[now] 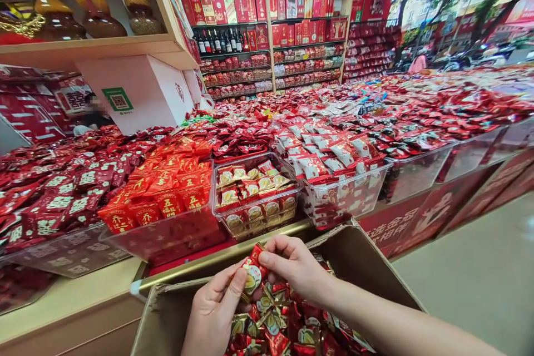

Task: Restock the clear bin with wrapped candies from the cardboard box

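shop counter behind, both hands point(254, 289) pinched shut on one wrapped candy point(252, 273) above cardboard box point(167, 311)

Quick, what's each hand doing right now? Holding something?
Left hand: closed, pinching a wrapped candy over the cardboard box.
Right hand: closed, fingertips pinching the top of the same candy.

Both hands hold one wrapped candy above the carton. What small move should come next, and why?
Probably lift the candy forward into the clear bin just ahead. The left hand and right hand pinch it together above the carton, and that bin holds sweets with the same red and gold wrappers.
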{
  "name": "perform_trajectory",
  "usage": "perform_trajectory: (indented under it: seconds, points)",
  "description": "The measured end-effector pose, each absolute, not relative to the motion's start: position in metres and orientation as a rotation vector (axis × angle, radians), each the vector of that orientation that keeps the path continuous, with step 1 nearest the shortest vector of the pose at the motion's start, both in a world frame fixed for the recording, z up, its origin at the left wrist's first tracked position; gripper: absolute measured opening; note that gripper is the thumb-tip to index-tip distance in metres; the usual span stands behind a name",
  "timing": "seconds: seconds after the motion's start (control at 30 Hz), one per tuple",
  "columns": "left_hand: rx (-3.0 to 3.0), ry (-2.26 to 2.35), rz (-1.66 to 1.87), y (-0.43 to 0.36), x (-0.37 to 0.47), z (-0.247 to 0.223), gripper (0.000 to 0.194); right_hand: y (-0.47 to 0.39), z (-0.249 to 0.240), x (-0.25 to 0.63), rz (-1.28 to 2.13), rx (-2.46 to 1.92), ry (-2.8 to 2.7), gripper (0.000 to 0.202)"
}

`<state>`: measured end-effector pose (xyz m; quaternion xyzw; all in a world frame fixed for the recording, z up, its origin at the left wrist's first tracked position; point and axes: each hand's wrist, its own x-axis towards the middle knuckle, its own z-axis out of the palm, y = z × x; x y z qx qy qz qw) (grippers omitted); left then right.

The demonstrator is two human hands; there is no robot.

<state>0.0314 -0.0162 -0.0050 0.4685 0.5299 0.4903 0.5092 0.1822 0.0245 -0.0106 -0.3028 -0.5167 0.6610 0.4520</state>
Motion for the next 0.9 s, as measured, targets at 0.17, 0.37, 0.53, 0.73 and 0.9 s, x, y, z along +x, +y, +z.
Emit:
perform_trajectory:
  seconds: [0.17, 0.37, 0.53, 0.73, 0.9]
  points:
    - [1.279, 1.266, 1.170, -0.017, 0.035, -0.005, 0.034, 0.022, -0.014, 0.185, 1.460, -0.796, -1.545, 0.023]
    - [1.272, 1.195, 1.106, -0.014, 0.033, -0.007, 0.031, 0.019, -0.008, 0.188, 1.260, -0.895, -1.670, 0.023]
    - [1.202, 1.250, 1.177, -0.011, 0.028, -0.013, 0.035, 0.010, -0.006, 0.187, 0.550, -0.854, -1.938, 0.015]
    - [1.061, 1.295, 1.235, -0.011, 0.026, -0.023, 0.044, -0.001, -0.013, 0.167, -0.354, -0.575, -2.161, 0.014]
    - [1.008, 1.238, 1.314, -0.015, 0.027, -0.016, 0.047, -0.003, -0.005, 0.170, -0.497, -0.551, -2.258, 0.016]
